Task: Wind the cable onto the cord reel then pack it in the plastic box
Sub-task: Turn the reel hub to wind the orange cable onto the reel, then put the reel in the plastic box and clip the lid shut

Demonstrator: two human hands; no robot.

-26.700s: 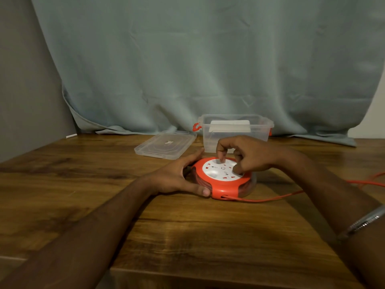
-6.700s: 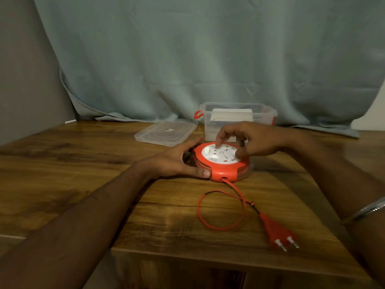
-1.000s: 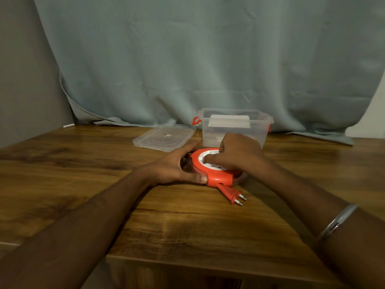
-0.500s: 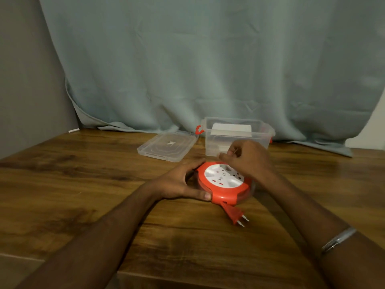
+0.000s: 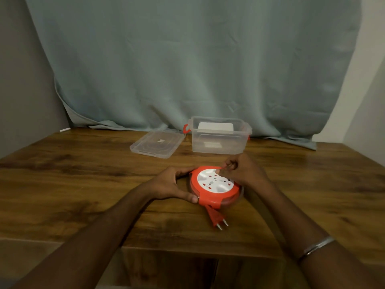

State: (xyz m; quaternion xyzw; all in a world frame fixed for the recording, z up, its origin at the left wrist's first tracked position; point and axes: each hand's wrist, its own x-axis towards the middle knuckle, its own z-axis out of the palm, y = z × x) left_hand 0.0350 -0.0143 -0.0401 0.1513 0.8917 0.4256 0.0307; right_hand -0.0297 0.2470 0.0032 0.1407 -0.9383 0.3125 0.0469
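Head view, cord reel [image 5: 215,185] between left hand [image 5: 169,184], right hand [image 5: 242,171]

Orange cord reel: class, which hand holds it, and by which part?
The left hand grips the round orange-and-white plastic cord reel by its left rim. The right hand rests curled at its far right edge; its hold cannot be told.

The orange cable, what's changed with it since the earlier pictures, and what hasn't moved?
The cable has been wound into the cord reel; only the plug sticks out at its near edge. The left hand still grips the reel's side, the right hand still works its top. Plastic box and lid stayed put.
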